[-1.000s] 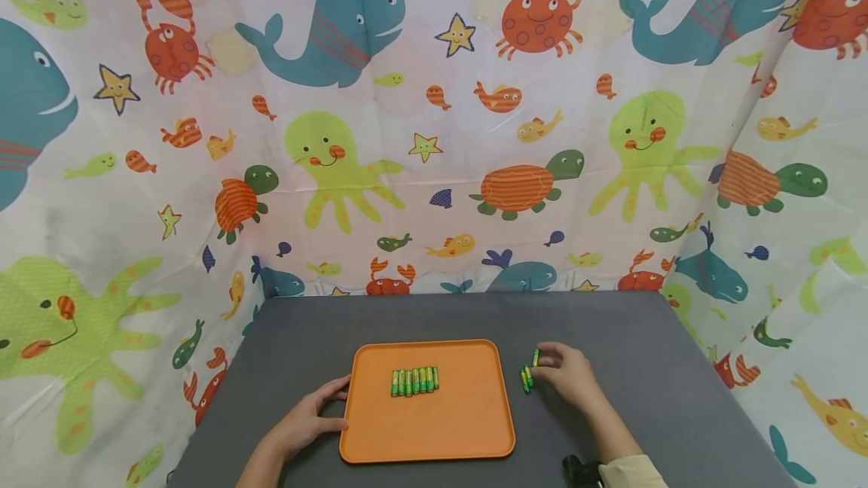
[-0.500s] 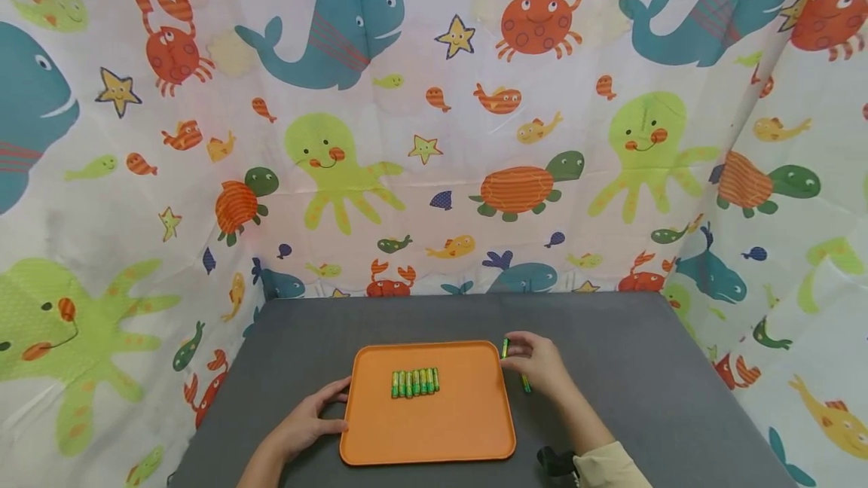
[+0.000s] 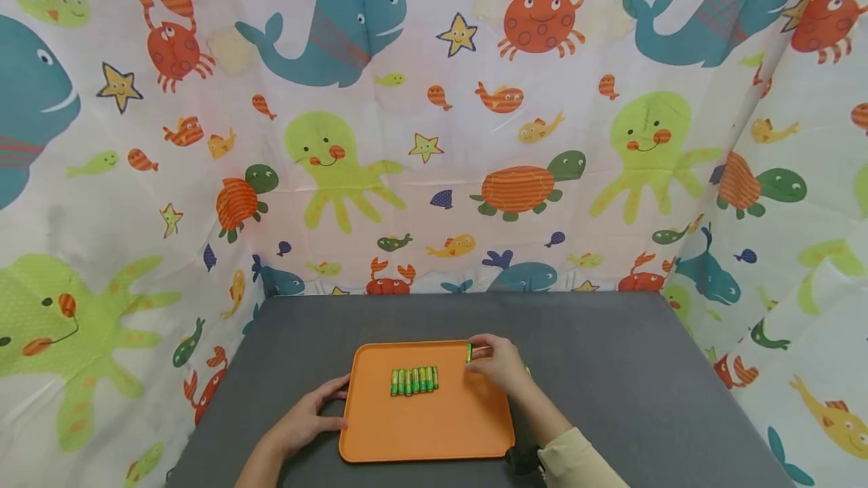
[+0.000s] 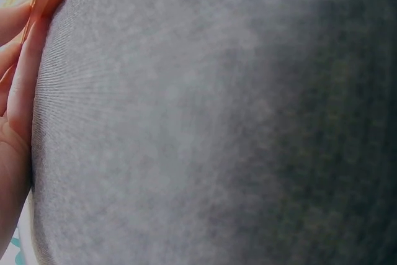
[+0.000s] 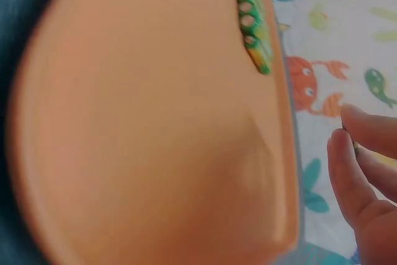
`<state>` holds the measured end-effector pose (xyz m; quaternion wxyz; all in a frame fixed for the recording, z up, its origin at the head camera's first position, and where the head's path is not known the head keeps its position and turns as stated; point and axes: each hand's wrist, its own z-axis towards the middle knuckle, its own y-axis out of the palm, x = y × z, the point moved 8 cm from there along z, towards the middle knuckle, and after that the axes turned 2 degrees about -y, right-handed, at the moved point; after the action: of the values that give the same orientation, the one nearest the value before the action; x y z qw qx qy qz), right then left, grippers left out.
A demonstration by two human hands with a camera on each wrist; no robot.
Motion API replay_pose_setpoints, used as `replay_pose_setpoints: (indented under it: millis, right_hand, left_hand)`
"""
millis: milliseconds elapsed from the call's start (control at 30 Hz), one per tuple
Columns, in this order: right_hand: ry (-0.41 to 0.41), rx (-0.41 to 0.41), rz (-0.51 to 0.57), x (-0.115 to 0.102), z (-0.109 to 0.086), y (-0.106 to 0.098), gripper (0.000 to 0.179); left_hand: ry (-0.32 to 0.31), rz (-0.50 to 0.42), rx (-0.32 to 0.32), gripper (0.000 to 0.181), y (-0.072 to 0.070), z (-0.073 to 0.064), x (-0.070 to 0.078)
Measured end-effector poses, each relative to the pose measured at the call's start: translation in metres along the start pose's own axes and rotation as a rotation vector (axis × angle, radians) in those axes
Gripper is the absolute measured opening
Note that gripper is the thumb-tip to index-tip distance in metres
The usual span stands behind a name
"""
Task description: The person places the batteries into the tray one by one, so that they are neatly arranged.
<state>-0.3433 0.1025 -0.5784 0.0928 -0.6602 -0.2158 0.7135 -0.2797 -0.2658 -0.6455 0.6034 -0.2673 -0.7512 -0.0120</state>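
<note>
Several green-and-yellow batteries (image 3: pixel 414 381) lie side by side in a row on the orange tray (image 3: pixel 427 435). My right hand (image 3: pixel 500 364) is over the tray's right part and pinches one more battery (image 3: pixel 469 352) upright between thumb and fingers. In the right wrist view the fingers (image 5: pixel 366 184) mostly hide that battery, and the row of batteries (image 5: pixel 250 20) shows near the tray's far rim. My left hand (image 3: pixel 308 419) rests at the tray's left edge, thumb and fingers spread along the rim. The left wrist view catches only part of these fingers (image 4: pixel 28 72) beside the tray.
A grey table (image 3: pixel 610 367) lies under everything. Just behind the right wrist a bit of another battery (image 3: pixel 528 370) peeks out. A dark object (image 3: pixel 522 460) sits at the right sleeve. A curtain printed with sea animals (image 3: pixel 434 194) stands behind and at both sides.
My right hand has carried a battery leftward from the table, across the tray's right rim, to above the tray. The left hand and the row of batteries stay put.
</note>
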Motion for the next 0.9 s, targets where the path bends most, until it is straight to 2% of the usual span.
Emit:
replay_pose_setpoints:
  millis: [267,500,667,900]
  right_hand:
    - [-0.013,-0.117,-0.061,0.008,0.009,0.04,0.046]
    - [-0.006,-0.171,-0.117,0.011,0.006,0.061,0.048]
    - [-0.02,-0.2,-0.106,0.008,0.001,0.07,0.053]
    - [-0.021,-0.203,-0.053,0.006,0.0,0.07,0.055]
  left_hand:
    - [-0.004,0.005,0.002,0.086,0.0,0.001,-0.001]
    - [0.0,0.011,-0.006,0.086,0.003,0.004,0.0]
    - [-0.003,0.015,-0.004,0.086,0.002,0.002,0.0]
    - [-0.017,0.021,0.005,0.085,-0.002,0.002,-0.005]
